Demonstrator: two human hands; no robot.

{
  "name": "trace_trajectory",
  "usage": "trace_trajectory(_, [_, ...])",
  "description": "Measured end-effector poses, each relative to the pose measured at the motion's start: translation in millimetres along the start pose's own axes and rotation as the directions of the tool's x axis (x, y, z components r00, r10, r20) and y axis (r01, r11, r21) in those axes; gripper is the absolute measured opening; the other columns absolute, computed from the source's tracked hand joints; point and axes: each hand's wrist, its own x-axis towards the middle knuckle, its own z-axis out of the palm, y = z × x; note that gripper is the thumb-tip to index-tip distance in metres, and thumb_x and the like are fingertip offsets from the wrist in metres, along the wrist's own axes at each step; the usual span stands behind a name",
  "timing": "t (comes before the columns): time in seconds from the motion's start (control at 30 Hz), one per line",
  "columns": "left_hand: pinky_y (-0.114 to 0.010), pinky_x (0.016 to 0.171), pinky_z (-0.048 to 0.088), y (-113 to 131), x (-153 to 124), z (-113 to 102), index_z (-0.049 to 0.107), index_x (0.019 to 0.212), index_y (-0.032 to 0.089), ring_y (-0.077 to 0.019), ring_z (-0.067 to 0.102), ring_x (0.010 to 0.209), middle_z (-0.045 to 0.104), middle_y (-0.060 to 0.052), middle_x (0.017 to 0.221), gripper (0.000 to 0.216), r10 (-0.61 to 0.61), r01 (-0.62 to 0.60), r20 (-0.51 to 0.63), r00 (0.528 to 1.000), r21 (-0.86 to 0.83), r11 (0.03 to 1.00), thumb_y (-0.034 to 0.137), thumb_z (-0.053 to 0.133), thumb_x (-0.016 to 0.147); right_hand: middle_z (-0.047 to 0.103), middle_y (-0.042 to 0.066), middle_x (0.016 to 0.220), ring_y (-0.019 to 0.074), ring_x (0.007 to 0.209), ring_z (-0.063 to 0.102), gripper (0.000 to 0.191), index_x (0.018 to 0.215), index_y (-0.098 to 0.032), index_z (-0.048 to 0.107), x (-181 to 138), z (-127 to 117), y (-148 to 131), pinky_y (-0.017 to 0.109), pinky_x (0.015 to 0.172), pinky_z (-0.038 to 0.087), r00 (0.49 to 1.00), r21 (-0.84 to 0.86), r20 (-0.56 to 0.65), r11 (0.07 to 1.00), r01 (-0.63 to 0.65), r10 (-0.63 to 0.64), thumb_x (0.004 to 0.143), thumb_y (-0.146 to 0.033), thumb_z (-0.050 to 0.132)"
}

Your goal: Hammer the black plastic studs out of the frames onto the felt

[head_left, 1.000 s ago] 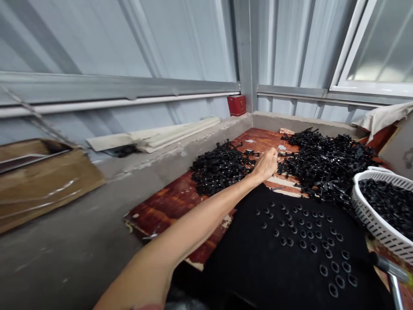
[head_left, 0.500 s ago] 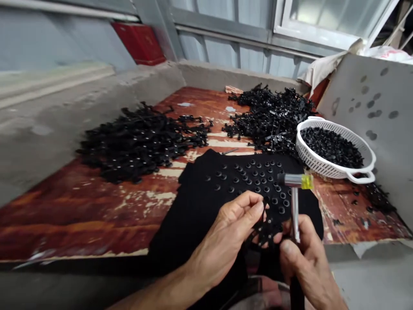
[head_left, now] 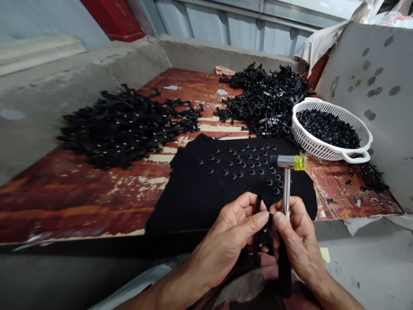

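Close to my lap, my left hand (head_left: 242, 221) pinches a small black jointed part with rivets (head_left: 263, 232). My right hand (head_left: 295, 234) is closed around the handle of a small mallet (head_left: 287, 189), held upright with its metal head and yellow tip on top. The thumb and fingers of that same hand also meet at the black part, beside my left thumb. Just beyond my hands, a black cloth (head_left: 193, 193) lies over the table edge with several small round black caps (head_left: 251, 165) spread on it. My fingers hide some of the black part.
Piles of black jointed parts lie on the worn red-brown table (head_left: 97, 202): a left pile (head_left: 129, 125) and a back pile (head_left: 264, 99). At right stands a white basket (head_left: 335, 150) full of small black pieces. A grey spotted panel (head_left: 380, 86) borders the right side.
My right thumb and fingers have come up against the black part beside my left hand. Both hands now sit closer together, the mallet still upright. The camera view has tilted downward.
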Motion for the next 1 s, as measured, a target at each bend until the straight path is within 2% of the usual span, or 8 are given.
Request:
trace_trajectory(0.13, [-0.021, 0.053, 0.05, -6.8, -2.9, -0.3, 0.057, 0.075, 0.017, -0.0097, 0.053, 0.06, 0.056, 0.002, 0.068, 0.039, 0.081, -0.076, -0.046, 0.996, 0.11, 0.991, 0.043, 0.084, 0.065, 0.054, -0.008, 0.074, 0.0036, 0.046, 0.043, 0.025, 0.088, -0.023, 0.053, 1.5, -0.2, -1.3, 0.013, 0.039, 0.041, 1.0, 0.034, -0.001, 0.999, 0.008, -0.008, 0.085, -0.038, 0.073])
trace_trajectory(0.23, [-0.023, 0.052, 0.052, -3.3, -6.2, -1.8, 0.058, 0.074, 0.017, -0.0098, 0.052, 0.058, 0.053, 0.004, 0.065, 0.039, 0.022, -0.02, -0.039, 0.999, 0.038, 0.999, 0.043, 0.085, 0.063, 0.053, -0.009, 0.069, 0.0024, 0.042, 0.04, 0.027, 0.086, -0.023, 0.05, 3.5, -2.7, -1.0, 0.012, 0.036, 0.039, 1.0, 0.065, 0.012, 0.998, 0.001, -0.002, 0.085, -0.039, 0.072])
trace_trajectory(0.33, [-0.024, 0.051, 0.054, 1.5, -7.6, -1.9, 0.059, 0.073, 0.017, -0.0095, 0.053, 0.058, 0.055, 0.004, 0.067, 0.039, 0.053, -0.052, -0.093, 0.994, 0.016, 0.999, 0.04, 0.088, 0.059, 0.053, -0.01, 0.061, 0.0027, 0.038, 0.041, 0.028, 0.087, -0.023, 0.051, 2.3, -4.2, -1.3, 0.012, 0.034, 0.039, 0.999, 0.083, 0.051, 0.996, -0.023, 0.019, 0.086, -0.044, 0.07])
trace_trajectory(0.43, [-0.024, 0.052, 0.054, 1.9, -7.0, -0.8, 0.06, 0.073, 0.017, -0.0103, 0.058, 0.058, 0.059, 0.003, 0.069, 0.037, 0.053, -0.051, -0.082, 0.995, 0.026, 0.998, 0.038, 0.088, 0.06, 0.052, -0.012, 0.056, 0.0022, 0.034, 0.042, 0.028, 0.089, -0.022, 0.054, 0.7, -3.4, -2.4, 0.012, 0.033, 0.038, 0.995, 0.084, 0.093, 0.995, -0.049, 0.042, 0.084, -0.042, 0.072])
trace_trajectory(0.6, [-0.024, 0.047, 0.053, 1.7, -6.0, -0.5, 0.061, 0.073, 0.016, -0.0114, 0.058, 0.055, 0.059, 0.002, 0.065, 0.038, -0.004, 0.004, -0.081, 0.997, -0.002, 1.0, 0.041, 0.086, 0.061, 0.054, -0.011, 0.06, 0.0017, 0.035, 0.043, 0.026, 0.087, -0.022, 0.053, 1.2, -2.2, -1.6, 0.011, 0.033, 0.036, 0.995, 0.088, 0.093, 0.996, -0.031, 0.023, 0.083, -0.036, 0.074])
trace_trajectory(0.73, [-0.027, 0.051, 0.057, 5.4, -5.8, -5.3, 0.061, 0.071, 0.017, -0.012, 0.057, 0.059, 0.058, 0.002, 0.065, 0.031, -0.018, 0.004, -0.136, 0.991, -0.103, 0.995, 0.03, 0.086, 0.06, 0.057, -0.01, 0.067, 0.0015, 0.035, 0.044, 0.025, 0.087, -0.023, 0.051, 1.6, -2.7, 0.4, 0.012, 0.033, 0.039, 0.999, 0.099, 0.047, 0.995, -0.009, 0.004, 0.084, -0.034, 0.072])
trace_trajectory(0.87, [-0.031, 0.057, 0.06, 10.0, -6.6, -13.1, 0.065, 0.069, 0.015, -0.0141, 0.061, 0.063, 0.061, -0.001, 0.072, 0.028, -0.135, 0.132, -0.01, 0.991, -0.146, 0.98, 0.026, 0.086, 0.056, 0.06, -0.009, 0.074, 0.0022, 0.036, 0.044, 0.025, 0.087, -0.024, 0.049, 1.5, -4.5, 1.0, 0.013, 0.031, 0.039, 0.999, 0.1, 0.042, 0.995, -0.006, 0.002, 0.084, -0.035, 0.072])
trace_trajectory(1.0, [-0.032, 0.05, 0.059, 14.6, -8.0, -16.2, 0.062, 0.061, 0.014, -0.0166, 0.061, 0.062, 0.062, -0.004, 0.071, 0.031, -0.175, 0.183, 0.106, 0.979, -0.067, 0.981, 0.036, 0.084, 0.061, 0.061, -0.007, 0.079, 0.0024, 0.042, 0.044, 0.024, 0.086, -0.023, 0.051, 2.1, -7.2, -4.0, 0.012, 0.035, 0.039, 0.998, 0.076, 0.054, 0.997, 0.007, -0.011, 0.083, -0.032, 0.074])
